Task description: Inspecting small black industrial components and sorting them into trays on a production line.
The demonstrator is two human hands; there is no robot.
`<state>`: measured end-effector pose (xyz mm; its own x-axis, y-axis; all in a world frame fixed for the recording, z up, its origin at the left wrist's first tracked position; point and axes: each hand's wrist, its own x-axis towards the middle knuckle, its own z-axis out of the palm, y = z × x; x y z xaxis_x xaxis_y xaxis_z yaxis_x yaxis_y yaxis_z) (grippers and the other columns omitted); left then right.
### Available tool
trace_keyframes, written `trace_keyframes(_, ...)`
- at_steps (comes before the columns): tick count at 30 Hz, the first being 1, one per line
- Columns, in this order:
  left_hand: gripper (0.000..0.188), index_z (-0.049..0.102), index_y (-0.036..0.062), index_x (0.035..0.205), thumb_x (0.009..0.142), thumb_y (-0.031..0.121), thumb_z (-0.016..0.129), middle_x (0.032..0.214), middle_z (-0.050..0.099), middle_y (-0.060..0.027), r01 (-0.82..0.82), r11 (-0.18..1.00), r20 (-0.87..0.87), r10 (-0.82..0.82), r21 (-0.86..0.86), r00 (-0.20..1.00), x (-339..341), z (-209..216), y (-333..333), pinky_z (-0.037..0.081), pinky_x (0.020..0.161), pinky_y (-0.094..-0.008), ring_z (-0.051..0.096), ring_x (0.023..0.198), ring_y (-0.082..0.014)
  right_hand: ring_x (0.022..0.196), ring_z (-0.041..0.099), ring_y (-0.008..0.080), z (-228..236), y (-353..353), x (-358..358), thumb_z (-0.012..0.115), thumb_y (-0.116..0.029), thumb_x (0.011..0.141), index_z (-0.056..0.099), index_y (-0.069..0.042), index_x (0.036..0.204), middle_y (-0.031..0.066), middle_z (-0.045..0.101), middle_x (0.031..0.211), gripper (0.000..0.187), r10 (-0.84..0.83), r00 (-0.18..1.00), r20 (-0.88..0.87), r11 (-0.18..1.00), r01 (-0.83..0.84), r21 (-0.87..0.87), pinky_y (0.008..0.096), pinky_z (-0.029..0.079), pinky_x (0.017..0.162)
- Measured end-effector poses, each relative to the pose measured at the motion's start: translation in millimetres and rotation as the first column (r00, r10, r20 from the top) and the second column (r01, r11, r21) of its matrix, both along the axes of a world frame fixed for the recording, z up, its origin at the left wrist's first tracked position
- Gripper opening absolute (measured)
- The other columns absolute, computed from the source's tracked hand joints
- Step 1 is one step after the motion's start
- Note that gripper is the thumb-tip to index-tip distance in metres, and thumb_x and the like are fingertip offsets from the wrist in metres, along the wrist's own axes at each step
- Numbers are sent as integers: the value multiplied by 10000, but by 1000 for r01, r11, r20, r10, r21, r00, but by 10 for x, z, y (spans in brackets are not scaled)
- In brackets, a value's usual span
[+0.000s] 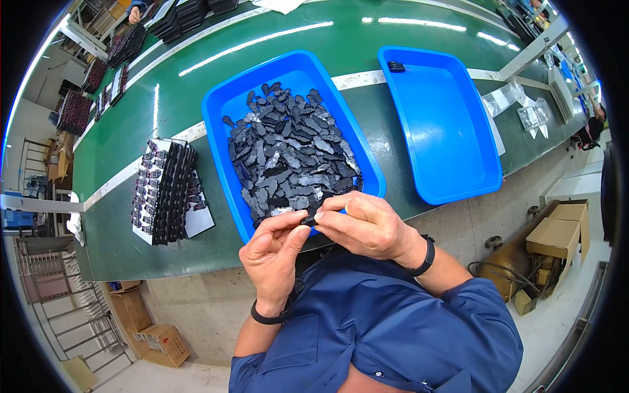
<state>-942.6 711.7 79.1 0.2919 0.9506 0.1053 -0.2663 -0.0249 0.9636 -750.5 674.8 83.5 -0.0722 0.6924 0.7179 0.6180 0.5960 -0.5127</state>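
Both my hands meet over the near rim of a blue tray (216, 141) heaped with flat dark grey pieces (288, 150). Between the fingertips is a small black part (308, 221), mostly covered by the fingers, so its exact kind does not show. My left hand (272, 252) pinches it from the left with thumb and forefinger. From the right, my right hand (367, 226) pinches at the same part. To the left of the tray, rows of small black parts (171, 190) stand on a white sheet (198, 223).
Right of the heaped tray stands a second blue tray (445, 131) with a small black cluster (396, 67) in its far left corner. Clear plastic bags (534, 116) lie farther right on the green table (164, 259). Cardboard boxes (557, 236) sit by the floor at right. Another person's hand (134, 14) shows at far left.
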Motion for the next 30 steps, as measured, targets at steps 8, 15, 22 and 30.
trace_keyframes(8,207,743,-62,1069,873,-129,756,1133,747,-151,-19,1000,-1,19,7,1000,20,5,-25,587,815,-233,720,956,-138,757,699,206,-34,-6,-21,856,62,743,724,14,1024,108,699,877,315,-3,998,-58,1000,3,10,313,587,632)
trace_keyframes(15,180,752,-52,1031,869,-130,759,1102,747,-147,-43,988,5,43,150,999,39,-38,-15,587,785,-225,720,919,-136,795,683,213,32,-44,-28,850,3,775,736,4,1026,118,726,932,275,-5,985,-175,992,-18,-127,313,566,686)
trace_keyframes(22,100,707,-53,839,865,-133,760,1102,739,-173,-75,997,31,74,36,997,31,-30,-51,606,783,-252,721,921,-159,858,661,218,63,-90,7,842,-81,812,757,-15,1017,116,729,957,232,-17,935,-355,919,-126,-375,330,527,728)
trace_keyframes(30,194,647,-43,736,844,-145,771,1091,730,-202,33,998,51,-36,60,998,15,22,24,617,777,-282,724,939,-199,864,666,215,49,-120,16,835,-64,803,756,-13,980,112,721,964,200,-8,938,-346,912,-135,-388,324,533,731)
